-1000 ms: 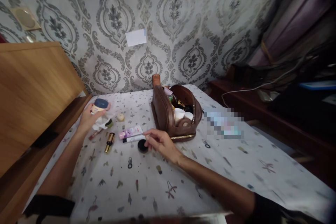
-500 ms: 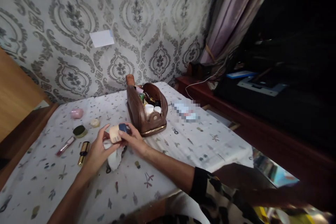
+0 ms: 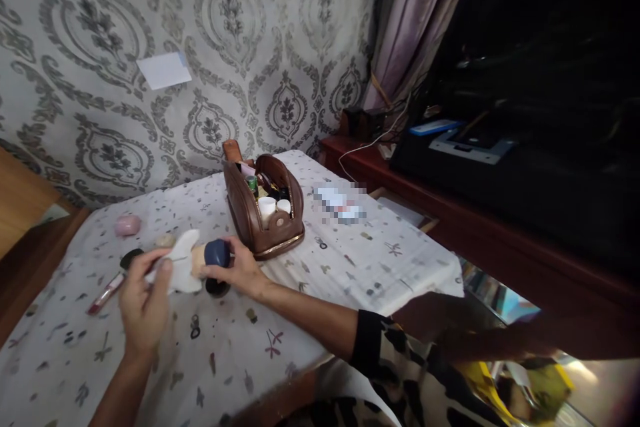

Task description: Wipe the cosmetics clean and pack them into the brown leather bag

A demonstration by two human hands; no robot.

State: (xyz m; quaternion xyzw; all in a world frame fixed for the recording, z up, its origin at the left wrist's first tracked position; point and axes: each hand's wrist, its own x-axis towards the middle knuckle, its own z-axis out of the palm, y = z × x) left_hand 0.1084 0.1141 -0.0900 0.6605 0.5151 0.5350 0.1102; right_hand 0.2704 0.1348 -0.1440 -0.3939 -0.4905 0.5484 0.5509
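My right hand [image 3: 246, 272] is closed around a small cosmetic jar [image 3: 217, 253] with a dark blue lid and a cream-coloured body, tilted on its side. Pinched in my left hand [image 3: 146, 300] is a white wipe [image 3: 184, 260], spread out right beside the jar's body. Under the jar, a dark round object [image 3: 217, 287] shows in part; what it is I cannot tell. Left of and behind my left hand lie a lip gloss tube [image 3: 105, 295], a dark green-lidded jar [image 3: 131, 257], a small cream-coloured item [image 3: 165, 239] and a pink jar [image 3: 127, 225].
An open brown leather cosmetic bag [image 3: 245, 210] stands just beyond my right hand, with white-lidded jars [image 3: 267, 205] and a green-capped item [image 3: 251, 183] inside. To its right lies a blurred-out packet [image 3: 340, 203]. A dark red cabinet [image 3: 490, 240] borders the table's right side.
My left hand has let go of the jar and moved left, bringing up the wipe. The jar stays in my right hand, its blue lid now more in view. The view has shifted to the right.
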